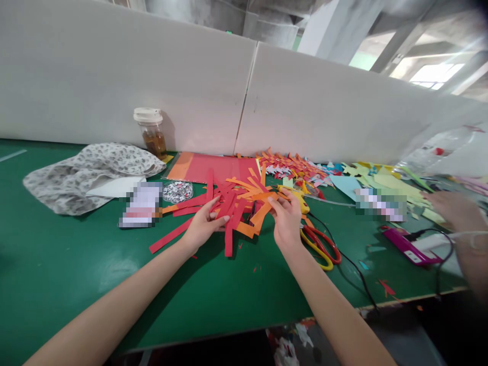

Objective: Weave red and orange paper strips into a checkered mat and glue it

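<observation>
Green bench (114,284): loose pile of red strips (228,245) and orange strips (246,230) mid-bench, near side of a clear-edged sleeve (217,166), which seems to hold red and orange sheets. Strips look like paper: light, bendy, easily creased; pinch mid-length, few at a time. Left hand (201,224) pinching red, right hand (286,219) pinching orange. Far left, lidded cup (153,138), amber liquid inside; smaller clear packet (178,192), small speckled bits

Red and orange strips (177,236) lie on a green table (114,264).
</observation>
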A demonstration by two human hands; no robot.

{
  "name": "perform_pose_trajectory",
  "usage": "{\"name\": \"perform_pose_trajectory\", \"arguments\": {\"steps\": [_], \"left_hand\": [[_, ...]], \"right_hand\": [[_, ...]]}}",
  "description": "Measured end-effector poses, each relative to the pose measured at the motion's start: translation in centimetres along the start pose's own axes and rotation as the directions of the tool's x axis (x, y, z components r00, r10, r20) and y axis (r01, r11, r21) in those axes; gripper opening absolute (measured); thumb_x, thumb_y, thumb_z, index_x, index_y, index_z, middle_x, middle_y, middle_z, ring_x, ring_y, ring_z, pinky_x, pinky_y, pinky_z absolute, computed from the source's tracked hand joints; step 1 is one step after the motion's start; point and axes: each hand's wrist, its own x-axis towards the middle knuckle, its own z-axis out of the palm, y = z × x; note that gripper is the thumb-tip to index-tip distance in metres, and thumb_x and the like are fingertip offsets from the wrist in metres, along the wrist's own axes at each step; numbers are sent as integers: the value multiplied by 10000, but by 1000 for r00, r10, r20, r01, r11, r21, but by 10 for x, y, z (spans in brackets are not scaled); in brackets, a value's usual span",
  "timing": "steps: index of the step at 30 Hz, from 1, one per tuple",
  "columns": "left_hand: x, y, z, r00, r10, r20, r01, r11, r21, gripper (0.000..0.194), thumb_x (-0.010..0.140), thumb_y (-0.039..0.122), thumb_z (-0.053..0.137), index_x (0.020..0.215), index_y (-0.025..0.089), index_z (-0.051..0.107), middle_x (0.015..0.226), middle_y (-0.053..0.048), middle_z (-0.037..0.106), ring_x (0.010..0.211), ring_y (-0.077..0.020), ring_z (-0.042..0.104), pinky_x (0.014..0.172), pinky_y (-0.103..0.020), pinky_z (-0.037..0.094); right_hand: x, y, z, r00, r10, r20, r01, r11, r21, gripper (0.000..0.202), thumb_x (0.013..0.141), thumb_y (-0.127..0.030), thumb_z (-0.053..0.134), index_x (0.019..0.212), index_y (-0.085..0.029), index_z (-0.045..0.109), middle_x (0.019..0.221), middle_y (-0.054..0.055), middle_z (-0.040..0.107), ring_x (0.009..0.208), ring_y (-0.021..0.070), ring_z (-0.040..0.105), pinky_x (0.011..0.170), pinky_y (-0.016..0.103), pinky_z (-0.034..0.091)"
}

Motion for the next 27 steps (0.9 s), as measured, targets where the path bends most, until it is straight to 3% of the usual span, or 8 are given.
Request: {"name": "perform_pose_trajectory", "arguments": {"steps": [4,7,11,15,17,21,24,27], "left_hand": [[-1,-2,2,998,-30,58,26,997,79,765,732,130,674,1399,128,300,649,22,652,644,-140,631,643,-285,544],[-1,-5,2,996,-23,85,10,989,146,724,717,143,686,1365,137,363,575,67,575,601,-120,596,613,-272,539],[1,-9,0,996,-7,93,-12,981,194,640,701,178,703,1293,138,463,584,65,544,604,-114,580,610,-267,535],[4,-11,-2,985,12,174,-45,982,183,525,702,221,701,1198,139,548,718,5,641,652,-119,602,605,-243,526],[5,-11,-3,977,21,212,-63,980,191,500,714,242,691,1189,159,560,812,-20,677,685,-119,612,613,-230,524],[5,-10,-6,977,29,212,-76,974,214,483,739,261,669,1203,182,559,913,-41,696,743,-123,625,617,-210,521],[4,-10,-6,977,22,214,-68,975,209,453,738,264,669,1175,184,583,951,-51,698,770,-133,634,628,-214,520],[4,-8,-5,976,10,218,-56,977,205,428,716,263,690,1129,182,610,977,-56,697,796,-143,639,640,-221,520]], "right_hand": [[-4,-1,1,987,-148,60,152,986,-69,385,651,-241,720,1013,-223,591,1022,37,641,822,152,610,744,310,504],[-11,-4,2,934,-184,306,243,955,-169,304,709,-232,683,1009,-236,643,1080,44,651,841,156,599,763,309,493],[-21,-8,3,748,-67,661,356,880,-314,270,774,-184,593,1023,-256,670,1018,37,679,821,168,603,692,300,486],[-28,-6,5,604,-27,797,480,810,-336,323,799,-134,528,1074,-261,640,1023,43,650,886,178,591,739,314,479],[-30,-4,6,597,-20,802,466,822,-326,401,789,-143,550,1173,-261,562,1044,55,611,801,156,583,674,294,488],[-31,2,8,665,-23,746,380,871,-312,497,753,-185,627,1215,-253,457,964,41,557,647,112,554,533,246,464],[-30,4,8,705,-43,708,377,868,-323,370,753,-211,652,1093,-238,507,814,5,579,666,129,585,572,254,481],[-29,2,8,700,-88,709,473,800,-369,173,758,-211,663,912,-224,586,760,6,628,700,150,613,637,279,495]]}}
